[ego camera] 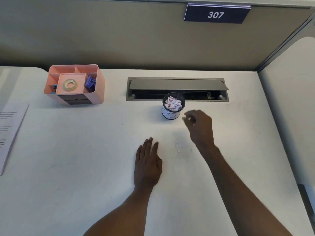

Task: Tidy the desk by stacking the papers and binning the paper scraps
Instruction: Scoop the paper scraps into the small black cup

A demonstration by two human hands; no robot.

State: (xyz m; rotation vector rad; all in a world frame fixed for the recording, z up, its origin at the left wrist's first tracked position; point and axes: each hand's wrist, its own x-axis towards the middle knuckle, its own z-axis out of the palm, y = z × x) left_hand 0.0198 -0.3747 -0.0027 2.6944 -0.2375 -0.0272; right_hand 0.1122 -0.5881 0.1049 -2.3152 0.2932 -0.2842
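A small dark mesh bin [173, 106] with a white label stands at the desk's middle back, filled with white paper scraps. Just right of it, my right hand [199, 125] hovers with fingertips pinched on small white paper scraps. My left hand [147, 165] lies flat on the desk, fingers together and holding nothing. A few tiny scraps [178, 147] lie on the desk between my hands. Printed papers [10, 132] lie at the left edge, partly out of view.
A pink desk organizer [74, 84] with a tape roll and purple clips stands at the back left. Behind the bin is an open grey cable tray [177, 88]. A partition wall with a "307" sign [215, 14] rises at the back and right.
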